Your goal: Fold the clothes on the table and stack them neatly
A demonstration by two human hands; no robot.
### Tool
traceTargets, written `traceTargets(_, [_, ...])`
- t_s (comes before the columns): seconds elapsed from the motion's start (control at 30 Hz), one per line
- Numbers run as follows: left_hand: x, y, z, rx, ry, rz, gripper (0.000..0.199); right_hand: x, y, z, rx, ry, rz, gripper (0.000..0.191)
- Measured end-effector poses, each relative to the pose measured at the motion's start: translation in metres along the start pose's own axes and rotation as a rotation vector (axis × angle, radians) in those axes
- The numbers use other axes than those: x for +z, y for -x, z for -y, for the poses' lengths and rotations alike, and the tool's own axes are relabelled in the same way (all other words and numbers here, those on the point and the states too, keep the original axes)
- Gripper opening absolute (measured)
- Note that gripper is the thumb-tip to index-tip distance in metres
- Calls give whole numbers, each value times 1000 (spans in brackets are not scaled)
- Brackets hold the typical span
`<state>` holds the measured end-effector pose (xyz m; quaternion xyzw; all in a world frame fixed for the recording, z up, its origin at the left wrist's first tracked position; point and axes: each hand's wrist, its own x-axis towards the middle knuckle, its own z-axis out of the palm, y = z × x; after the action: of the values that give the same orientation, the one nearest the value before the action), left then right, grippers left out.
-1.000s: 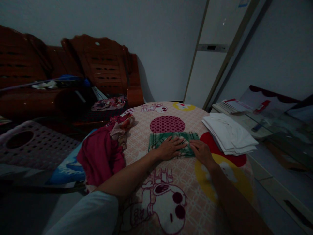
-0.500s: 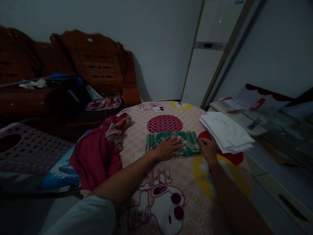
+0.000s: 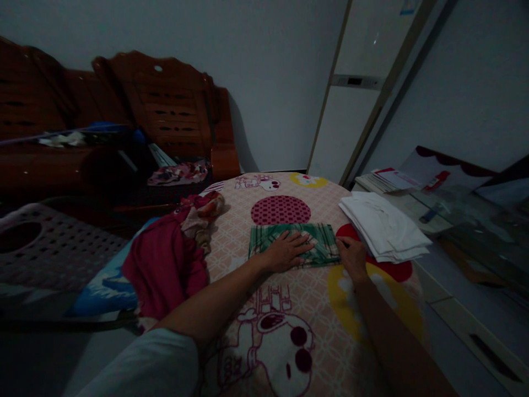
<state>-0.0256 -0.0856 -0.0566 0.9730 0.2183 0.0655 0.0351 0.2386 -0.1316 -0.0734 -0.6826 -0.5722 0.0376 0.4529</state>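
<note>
Two bare forearms [image 3: 223, 298] reach in over the cloth-covered counter [image 3: 318, 309] from the near side of the green plaid cloth [image 3: 324, 237], both cut off by the lower edge of the view, the left one coming out of a pale sleeve [image 3: 157, 361]. The green plaid cloth lies on the counter as a flat rectangle, directly beneath the left hand [image 3: 285, 252], whose fingers are spread and laid flat on it, grasping nothing; they hide its middle and part of its near edge. The right hand [image 3: 352, 257] is at the cloth's right end, its fingers drawn together against that edge; whether they pinch it I cannot tell, as the tips are dim and small.

Left of the green cloth, well apart, a dark pink garment [image 3: 165, 270] lies crumpled, and farther left stands a perforated basket [image 3: 61, 248], cut off by the frame. To the cloth's right, just beyond the right hand, is a stack of white fabric [image 3: 382, 226]. Far behind the cloth, to the left, a wooden seat [image 3: 173, 110] bears dark items too murky to make out
</note>
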Motion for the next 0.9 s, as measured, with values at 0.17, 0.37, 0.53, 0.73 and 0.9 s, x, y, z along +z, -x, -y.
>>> traceTargets(0.17, [4, 0, 1, 2, -10, -30, 59, 1, 1, -3, -34, 5, 2, 31])
traceTargets(0.37, [2, -1, -1, 2, -3, -15, 59, 0, 1, -3, -62, 30, 3, 33])
traceTargets(0.53, [-2, 0, -2, 0, 21, -11, 59, 1, 2, -3, -64, 41, 3, 31])
traceTargets(0.73, [0, 1, -1, 15, 2, -23, 58, 2, 2, -3, -83, 49, -1, 30])
traceTargets(0.9, [1, 0, -1, 7, 8, -24, 58, 3, 2, -4, -85, 57, -8, 30])
